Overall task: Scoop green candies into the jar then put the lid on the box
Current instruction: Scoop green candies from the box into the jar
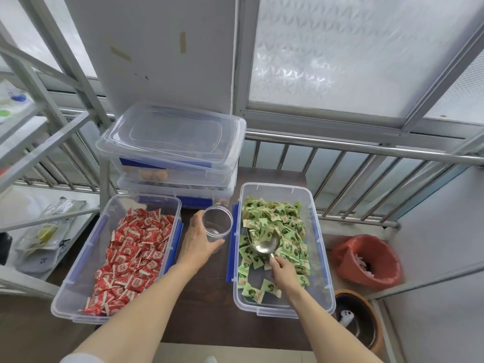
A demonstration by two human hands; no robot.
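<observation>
Two clear rectangular plastic boxes are sitting on a dark table (209, 310): the right box (318, 258) holding crinkly green-wrapped candies (285, 221), the left box (78, 271) red ones. The left hand (199, 244) is gripping an empty clear round jar (217, 224) between them; the right hand (284, 272) is clenching a shiny metal scoop (264, 243) among the green candies.

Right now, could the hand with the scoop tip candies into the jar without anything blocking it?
Probably yes. The right hand holds the scoop in the green candy box, and the open jar, held by the left hand, sits just beside it with nothing between.
</observation>
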